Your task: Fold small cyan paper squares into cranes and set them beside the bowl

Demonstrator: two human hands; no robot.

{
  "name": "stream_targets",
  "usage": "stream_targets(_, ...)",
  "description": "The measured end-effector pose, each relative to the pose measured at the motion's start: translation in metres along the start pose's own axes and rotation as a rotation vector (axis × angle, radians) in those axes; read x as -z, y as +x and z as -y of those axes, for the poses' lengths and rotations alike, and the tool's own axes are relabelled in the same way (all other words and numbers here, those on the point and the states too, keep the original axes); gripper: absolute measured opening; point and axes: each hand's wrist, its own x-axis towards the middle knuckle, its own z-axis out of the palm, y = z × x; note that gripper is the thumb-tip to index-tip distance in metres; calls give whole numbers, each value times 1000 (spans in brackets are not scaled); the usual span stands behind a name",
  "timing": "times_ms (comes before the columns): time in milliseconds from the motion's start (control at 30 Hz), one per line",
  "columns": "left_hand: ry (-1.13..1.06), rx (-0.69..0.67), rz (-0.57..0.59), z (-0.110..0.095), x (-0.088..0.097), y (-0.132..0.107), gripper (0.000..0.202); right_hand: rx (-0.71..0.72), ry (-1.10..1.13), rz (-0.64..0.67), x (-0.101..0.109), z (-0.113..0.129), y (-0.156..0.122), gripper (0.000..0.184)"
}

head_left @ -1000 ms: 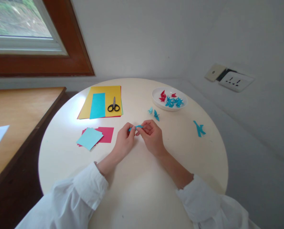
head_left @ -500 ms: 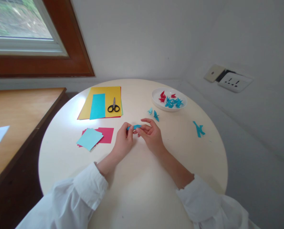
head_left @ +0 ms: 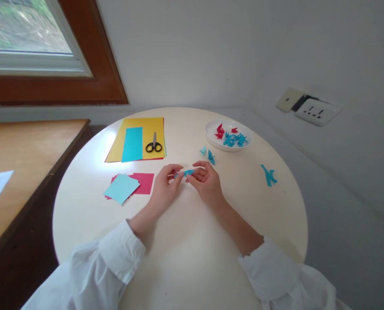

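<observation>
A small piece of folded blue paper (head_left: 188, 172) is pinched between both hands, just above the middle of the round table. My left hand (head_left: 166, 184) grips its left end between thumb and fingers. On the other end, my right hand (head_left: 207, 181) pinches with thumb and fingertips, its index finger raised and curved. The fingers hide part of the paper, so its exact shape cannot be made out. Just beyond the hands lie a blue paper crane (head_left: 211, 157) and a smaller pale-blue folded piece (head_left: 202, 150).
A white dish (head_left: 208, 140) with red and blue folded cranes stands at the back right. Blue scraps (head_left: 269, 175) lie at the right. Scissors (head_left: 154, 144) and a blue strip (head_left: 132, 144) rest on yellow sheets (head_left: 117, 142). Pale-blue squares (head_left: 121, 188) overlap red paper (head_left: 145, 184) at the left.
The blue paper has shifted slightly right between my hands. My left index finger has lifted and stretched forward, and the left hand's grip has moved along the paper.
</observation>
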Motion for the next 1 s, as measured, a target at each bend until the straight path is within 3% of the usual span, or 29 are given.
stream_targets(133, 42, -43, 7, 1, 0, 0, 9, 22, -11, -16, 0, -2, 0, 33)
stream_targets(500, -436, 275, 15, -4, -3, 0, 17, 98, -33, -7, 1, -2, -1, 22)
stream_targets(1000, -658, 408, 42, -12, -4, -2, 28, 263, -272, -54, 2, -1, -6, 7)
